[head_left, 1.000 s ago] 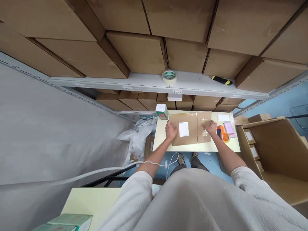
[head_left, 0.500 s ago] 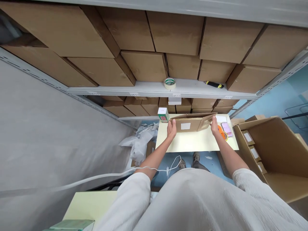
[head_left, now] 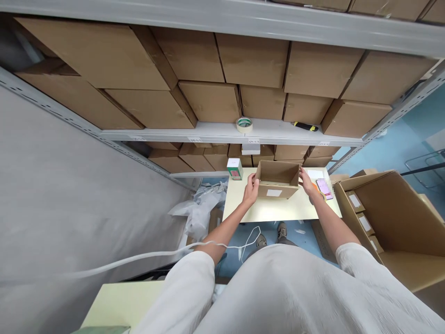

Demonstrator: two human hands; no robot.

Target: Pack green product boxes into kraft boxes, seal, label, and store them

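Between my hands, over the pale yellow table [head_left: 274, 212], is a cardboard box [head_left: 283, 190] squared out with its upper side open and a white label on its front. My left hand [head_left: 251, 189] grips the box's left side, and my right hand [head_left: 306, 181] has hold of the right side near the upper corner. A small white and green carton [head_left: 235, 169] stands to the left of my left hand. Just right of my right hand are an orange and yellow tape roll [head_left: 319, 191], partly hidden by my wrist, and a phone [head_left: 324, 189] with its screen lit.
Brown boxes [head_left: 252, 58] fill the shelf ahead. On its edge lie a masking tape roll [head_left: 244, 124] and a yellow-black cutter knife [head_left: 305, 126]. To the right stands a large open carton [head_left: 403, 208]. A white cable [head_left: 149, 254] crosses at left, near plastic bags [head_left: 200, 213].
The box was nearly flat and folded; now it is opened out into a square shape. My hands have come closer together, and my view has tilted slightly up.
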